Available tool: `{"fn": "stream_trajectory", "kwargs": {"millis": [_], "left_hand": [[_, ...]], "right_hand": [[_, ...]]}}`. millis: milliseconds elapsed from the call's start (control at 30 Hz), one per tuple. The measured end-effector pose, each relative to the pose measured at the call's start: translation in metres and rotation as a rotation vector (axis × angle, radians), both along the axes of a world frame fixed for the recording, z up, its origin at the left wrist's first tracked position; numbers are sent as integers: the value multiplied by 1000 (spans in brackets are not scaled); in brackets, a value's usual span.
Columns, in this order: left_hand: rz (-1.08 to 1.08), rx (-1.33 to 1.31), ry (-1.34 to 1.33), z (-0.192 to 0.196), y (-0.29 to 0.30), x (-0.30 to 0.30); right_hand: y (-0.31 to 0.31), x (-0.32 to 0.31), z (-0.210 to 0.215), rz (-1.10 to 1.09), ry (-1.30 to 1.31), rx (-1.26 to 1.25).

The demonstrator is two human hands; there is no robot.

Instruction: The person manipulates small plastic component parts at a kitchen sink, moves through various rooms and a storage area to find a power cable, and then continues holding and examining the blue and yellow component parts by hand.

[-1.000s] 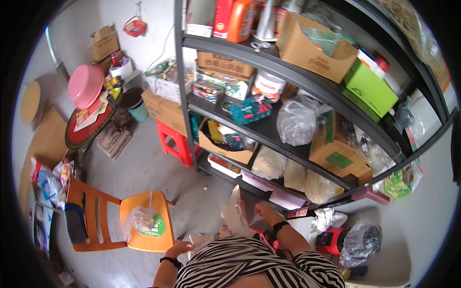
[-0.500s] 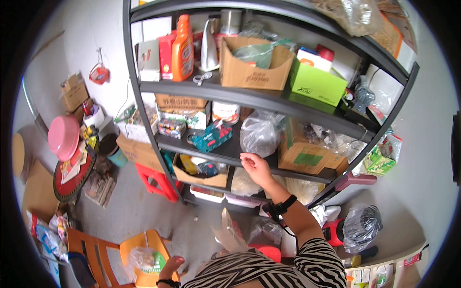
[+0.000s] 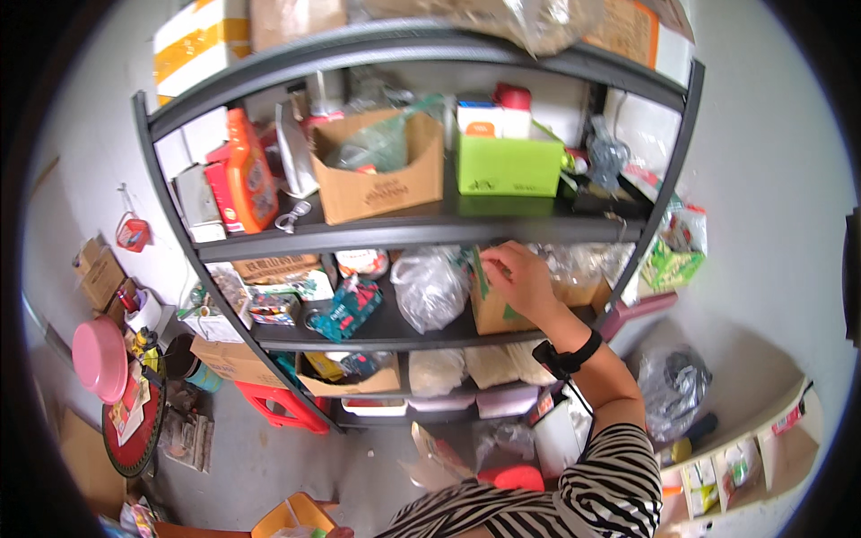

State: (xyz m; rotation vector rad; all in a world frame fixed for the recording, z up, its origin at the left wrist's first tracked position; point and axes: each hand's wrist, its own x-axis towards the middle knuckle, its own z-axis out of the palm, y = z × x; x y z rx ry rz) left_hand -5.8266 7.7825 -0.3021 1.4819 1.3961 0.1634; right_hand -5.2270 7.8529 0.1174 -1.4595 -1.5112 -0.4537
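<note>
Right hand (image 3: 520,280) reaches up to the middle shelf of the rack (image 3: 421,229), fingers curled onto the top edge of a brown box (image 3: 491,309) with green marks, thumb and fingertips pinching something green at its rim; exactly what is pinched can't be made out. Black wristband (image 3: 567,353) on that wrist, striped sleeve (image 3: 610,475) below it. Left hand not in view.

Box sits on the middle shelf, right of centre, upright, just beside a clear plastic bag (image 3: 430,287) on its left. Further left on the same shelf: a teal pouch (image 3: 348,307) lying tilted, then small printed cartons (image 3: 273,305).

Shelf above: open cardboard box (image 3: 381,179) with a clear bag inside, green box (image 3: 508,163) to its right, orange bottle (image 3: 249,184) to its left, a red-capped container (image 3: 513,97) behind the green box.

Shelf below the hand: pale bags (image 3: 466,366) and a low cardboard tray (image 3: 350,381). Red stool (image 3: 282,408) on the floor under the rack's left end.

Left of the rack by the wall: pink bowl (image 3: 99,359) on a round red table (image 3: 134,430), cardboard boxes (image 3: 100,273) near it. Right of the rack: dark plastic bag (image 3: 673,390) on the floor, green packet (image 3: 673,260) hanging at the rack's right post.
</note>
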Motion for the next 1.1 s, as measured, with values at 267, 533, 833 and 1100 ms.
{"fn": "stream_trajectory", "kwargs": {"millis": [267,533,833,1100], "left_hand": [[80,-32,3,7,56,32],[-16,309,-90,110,139,147],[-212,179,-143,142,143,225],[-408,260,36,135,145,239]], "right_hand": [[-40,54,-126,-148,211,-219],[-58,81,-104,-195,56,-193],[-76,168,-159,-699,503,149],[-60,178,-175,-671,582,122]]}}
